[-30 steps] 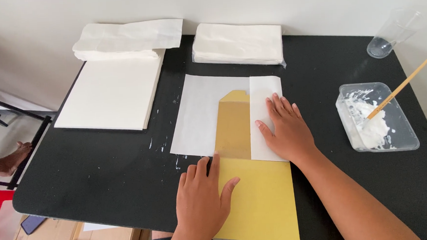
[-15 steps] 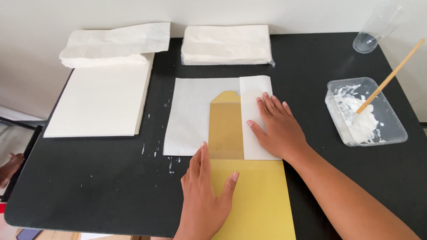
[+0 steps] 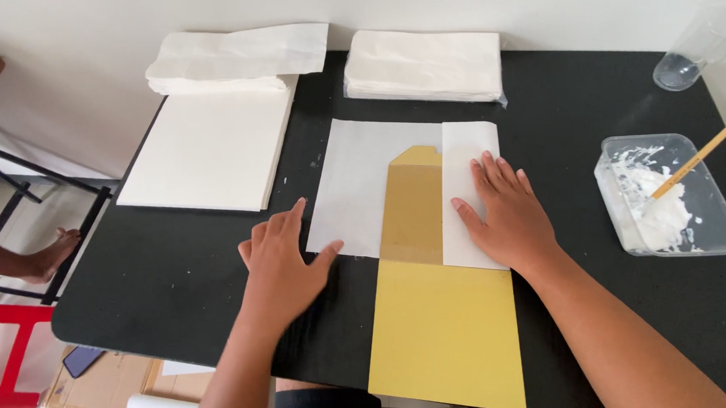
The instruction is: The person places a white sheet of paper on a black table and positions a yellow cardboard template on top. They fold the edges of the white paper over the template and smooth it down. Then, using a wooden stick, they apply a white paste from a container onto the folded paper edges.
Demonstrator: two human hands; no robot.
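A white paper sheet (image 3: 358,183) lies on the black table (image 3: 176,263), with its right flap (image 3: 464,153) folded over a yellow card (image 3: 444,332) that runs toward me. My right hand (image 3: 504,209) presses flat on that folded flap, fingers spread. My left hand (image 3: 283,262) hovers open at the sheet's lower left corner, thumb touching its edge, holding nothing.
Stacks of white paper (image 3: 211,150) and folded white sheets (image 3: 239,57) lie at the back left, another white stack (image 3: 422,64) at the back centre. A clear tray of white paste (image 3: 669,200) with a wooden stick (image 3: 704,153) sits right. A clear cup (image 3: 690,54) stands far right.
My left hand has slid left off the yellow card to the white sheet's lower left corner. My right hand has stayed pressed on the folded flap.
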